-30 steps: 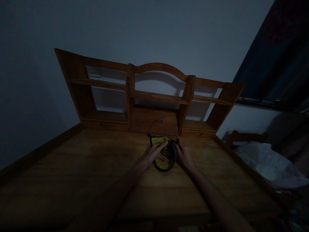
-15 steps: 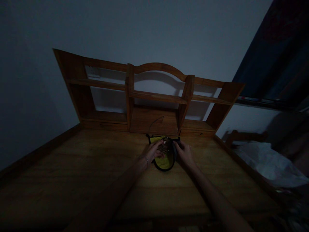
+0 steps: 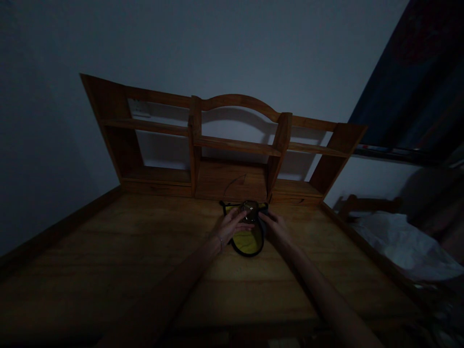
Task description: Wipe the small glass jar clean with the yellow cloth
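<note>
A yellow pouch (image 3: 248, 242) with black edging lies unfolded on the wooden desk, one rounded flap toward me. Over its upper part is a small shiny, rounded, partly see-through thing (image 3: 250, 211); the dim light hides its exact kind. The fingers of my left hand (image 3: 232, 226) are closed on the left side of this thing, above the yellow cloth. My right hand (image 3: 275, 224) pinches the dark edge of the pouch on its right side, thumb and fingers together.
Behind the pouch stands a wooden shelf unit (image 3: 237, 144) with open compartments and low drawers, against the wall. The desk (image 3: 152, 241) has raised side edges. To the right, beyond the desk, are a white plastic bag (image 3: 402, 244) and a dark curtain (image 3: 409, 82).
The shiny thing has shifted slightly up and turned, showing a smoother face. My left fingers have spread a little, and more of the yellow flap shows below them. My right hand stays at the edge.
</note>
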The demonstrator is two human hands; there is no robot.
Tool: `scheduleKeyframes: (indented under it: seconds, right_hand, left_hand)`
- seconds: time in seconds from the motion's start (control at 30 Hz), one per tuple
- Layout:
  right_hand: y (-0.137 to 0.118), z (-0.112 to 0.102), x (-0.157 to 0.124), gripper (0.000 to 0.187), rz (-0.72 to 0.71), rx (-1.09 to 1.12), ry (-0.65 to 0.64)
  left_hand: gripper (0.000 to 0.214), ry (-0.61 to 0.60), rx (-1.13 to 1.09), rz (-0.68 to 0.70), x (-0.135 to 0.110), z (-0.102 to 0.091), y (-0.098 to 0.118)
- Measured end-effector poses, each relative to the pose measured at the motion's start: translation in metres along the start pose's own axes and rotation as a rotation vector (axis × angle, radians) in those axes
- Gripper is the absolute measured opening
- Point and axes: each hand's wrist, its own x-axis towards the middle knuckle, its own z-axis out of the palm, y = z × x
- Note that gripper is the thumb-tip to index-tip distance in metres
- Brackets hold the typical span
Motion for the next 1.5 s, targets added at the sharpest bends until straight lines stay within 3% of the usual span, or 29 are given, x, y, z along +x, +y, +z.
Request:
scheduleKeyframes:
  seconds: [0.17,0.5,0.63,0.77,0.93,1.5]
  right_hand:
    - [0.009,-0.001,0.005,0.046,0.051,0.068,-0.066]
    - [0.015,-0.008,0.007,0.04,-0.059,-0.098,-0.076]
    - [0.01,-0.008,0.004,0.039,-0.153,-0.249,-0.076]
    - [0.006,-0.007,0.0,0.037,-0.29,-0.469,-0.014]
    - [0.001,-0.008,-0.004,0.037,-0.349,-0.712,0.047]
    - [-0.004,-0.014,-0.011,0.039,-0.43,-1.014,0.03]
  left_hand:
    - [0.045,-0.012,0.005,-0.003,-0.001,0.002,0.002]
    - [0.064,-0.12,0.105,0.041,0.001,0.001,-0.001]
    - [0.069,-0.115,0.182,0.094,0.004,-0.002,-0.006]
    - [0.072,-0.108,0.265,0.046,0.004,-0.002,-0.006]
    - [0.073,-0.08,0.301,0.01,0.0,0.003,-0.002]
    - [0.049,-0.083,0.42,-0.003,0.001,0.004,-0.009]
